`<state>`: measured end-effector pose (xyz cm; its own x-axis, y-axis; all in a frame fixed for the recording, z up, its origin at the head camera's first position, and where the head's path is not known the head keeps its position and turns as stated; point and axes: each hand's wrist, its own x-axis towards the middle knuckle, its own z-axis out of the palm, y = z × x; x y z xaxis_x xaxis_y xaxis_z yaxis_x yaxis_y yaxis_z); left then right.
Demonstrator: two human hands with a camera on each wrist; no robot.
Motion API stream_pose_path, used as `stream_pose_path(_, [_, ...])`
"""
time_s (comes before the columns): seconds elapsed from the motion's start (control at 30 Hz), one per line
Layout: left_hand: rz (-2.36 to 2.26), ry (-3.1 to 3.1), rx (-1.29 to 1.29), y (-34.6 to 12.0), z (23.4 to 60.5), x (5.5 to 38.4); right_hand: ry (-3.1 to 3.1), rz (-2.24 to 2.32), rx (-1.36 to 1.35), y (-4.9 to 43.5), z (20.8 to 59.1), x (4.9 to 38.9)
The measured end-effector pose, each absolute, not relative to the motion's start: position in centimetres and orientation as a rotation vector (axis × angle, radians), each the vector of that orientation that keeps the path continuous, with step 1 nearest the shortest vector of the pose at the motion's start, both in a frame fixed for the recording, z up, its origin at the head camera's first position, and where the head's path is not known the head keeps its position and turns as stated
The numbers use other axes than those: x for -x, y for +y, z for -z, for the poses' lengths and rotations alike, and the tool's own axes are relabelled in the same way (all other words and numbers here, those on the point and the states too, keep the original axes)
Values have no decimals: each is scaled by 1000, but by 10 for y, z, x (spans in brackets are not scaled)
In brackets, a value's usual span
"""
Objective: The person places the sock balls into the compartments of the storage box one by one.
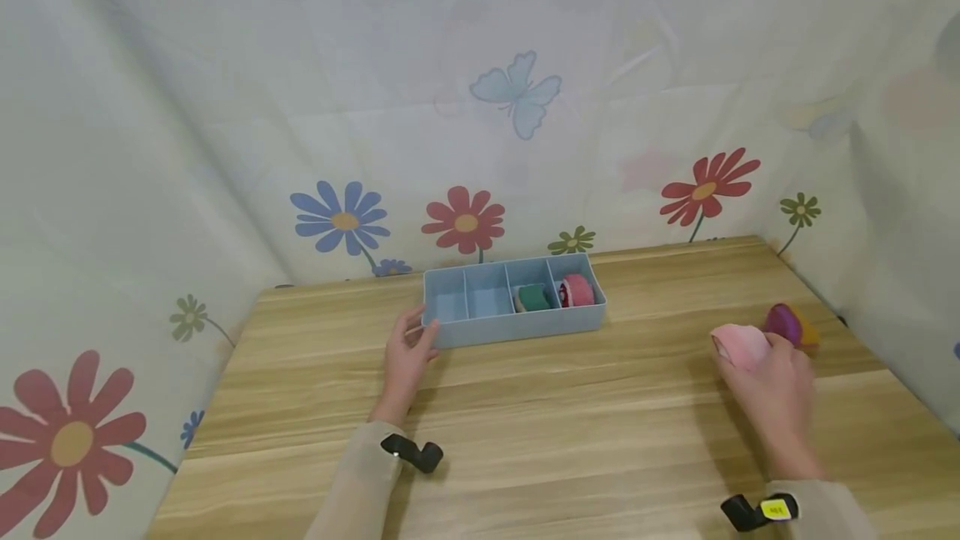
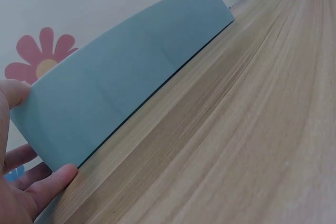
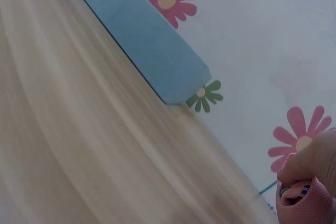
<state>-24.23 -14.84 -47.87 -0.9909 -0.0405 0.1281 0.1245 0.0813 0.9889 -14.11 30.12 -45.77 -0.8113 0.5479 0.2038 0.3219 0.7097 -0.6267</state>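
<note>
A light blue divided storage box (image 1: pixel 517 327) stands at the back of the table. Its two left compartments hold nothing, the third has a green and beige rolled cloth (image 1: pixel 533 298), and the right one a pink and red roll (image 1: pixel 577 291). My left hand (image 1: pixel 407 357) grips the box's left end, thumb at the front rim; the left wrist view shows the fingers (image 2: pixel 50 184) around the lower corner. Out to the right, my right hand (image 1: pixel 776 386) holds a pink rolled cloth (image 1: pixel 738 345) above the table. Patterned fabric shows inside that pink roll (image 3: pixel 304 208).
Beyond my right hand, a purple item (image 1: pixel 783 323) and an orange item (image 1: pixel 808 332) lie side by side on the wooden table (image 1: pixel 570 432). A flower-printed curtain (image 1: pixel 420 148) hangs behind the table and along both sides.
</note>
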Motion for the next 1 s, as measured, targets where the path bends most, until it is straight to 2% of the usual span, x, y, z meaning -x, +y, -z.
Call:
stream_pose_path(0.37, [2031,-2203,64,-153,503,257,-2513,-902,551,264,440,161])
stream_pose_path(1.0, [1976,-2199,75,-154,506,258,-2494,-1077,377,203,417,192])
